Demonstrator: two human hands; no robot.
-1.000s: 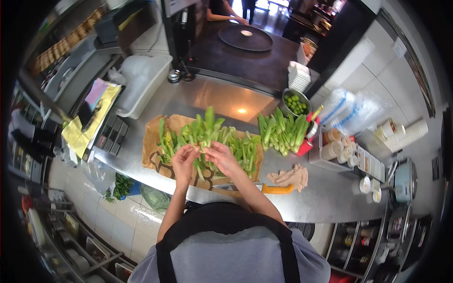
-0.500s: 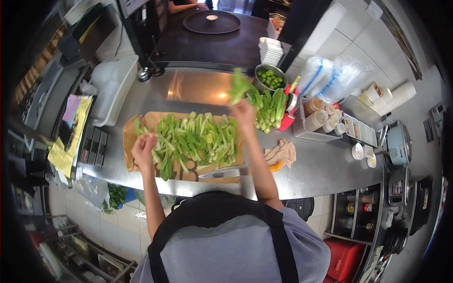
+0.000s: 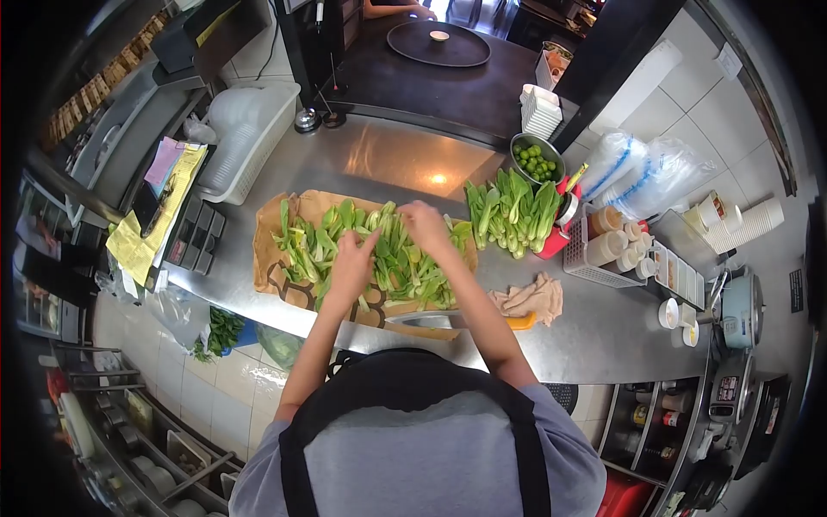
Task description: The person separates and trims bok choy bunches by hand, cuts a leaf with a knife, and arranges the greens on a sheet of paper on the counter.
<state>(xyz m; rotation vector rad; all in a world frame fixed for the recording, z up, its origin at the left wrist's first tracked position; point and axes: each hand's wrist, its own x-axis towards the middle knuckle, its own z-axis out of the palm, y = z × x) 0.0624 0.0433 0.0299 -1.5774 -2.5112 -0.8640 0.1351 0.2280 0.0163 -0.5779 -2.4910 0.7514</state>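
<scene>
Loose bok choy lies spread over a sheet of brown paper on the steel counter. My left hand reaches down into the middle of these greens, its fingers apart and touching the stalks. Just to its right, my right hand has its fingers bent together on a bok choy stalk at the far side of the spread; the fingertips are partly hidden. A knife with a yellow handle lies along the paper's near edge, partly under my right forearm. A neater bunch of bok choy sits to the right.
A bowl of green limes stands behind the bunch. A crumpled cloth lies right of the paper. Farther right are a basket of sauce bottles and small cups. A white bin stands at the left.
My right hand has come back from the bunch on the right, where it held up a bok choy. My left hand has moved right, from the paper's left side to the middle.
</scene>
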